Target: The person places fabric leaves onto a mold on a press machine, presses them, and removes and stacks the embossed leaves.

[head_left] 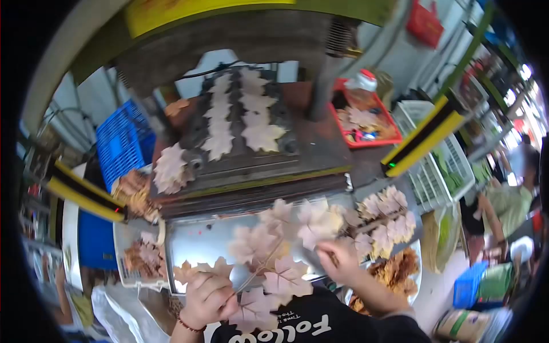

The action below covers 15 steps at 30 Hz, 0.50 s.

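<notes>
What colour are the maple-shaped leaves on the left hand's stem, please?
The leaves are pale pinkish beige; best view: head.

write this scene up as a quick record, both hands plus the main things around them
left hand: closed on the stem of a pale leaf spray
right hand: near the upper leaves; grip unclear
dark mold: bears two rows of pale leaves
leaf stack: left of the mold
red tray: right of the mold; holds a red-lidded jar and loose pieces
blue crate: far left, beside the machine
</notes>
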Each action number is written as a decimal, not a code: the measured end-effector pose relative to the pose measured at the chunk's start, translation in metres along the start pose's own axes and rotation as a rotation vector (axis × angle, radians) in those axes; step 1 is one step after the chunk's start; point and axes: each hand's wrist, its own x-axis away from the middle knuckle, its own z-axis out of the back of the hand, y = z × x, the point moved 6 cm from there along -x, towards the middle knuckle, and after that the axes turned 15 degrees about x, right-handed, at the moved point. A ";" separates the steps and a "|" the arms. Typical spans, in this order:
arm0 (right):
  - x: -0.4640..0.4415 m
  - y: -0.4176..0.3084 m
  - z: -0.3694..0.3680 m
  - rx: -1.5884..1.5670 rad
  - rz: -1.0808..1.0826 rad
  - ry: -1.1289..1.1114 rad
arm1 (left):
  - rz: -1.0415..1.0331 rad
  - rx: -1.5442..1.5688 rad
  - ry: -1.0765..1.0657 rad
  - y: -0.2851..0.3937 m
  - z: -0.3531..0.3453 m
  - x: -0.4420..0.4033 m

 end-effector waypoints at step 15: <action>0.061 -0.008 -0.044 0.434 0.228 0.032 | 0.222 -0.211 0.185 -0.047 -0.062 0.093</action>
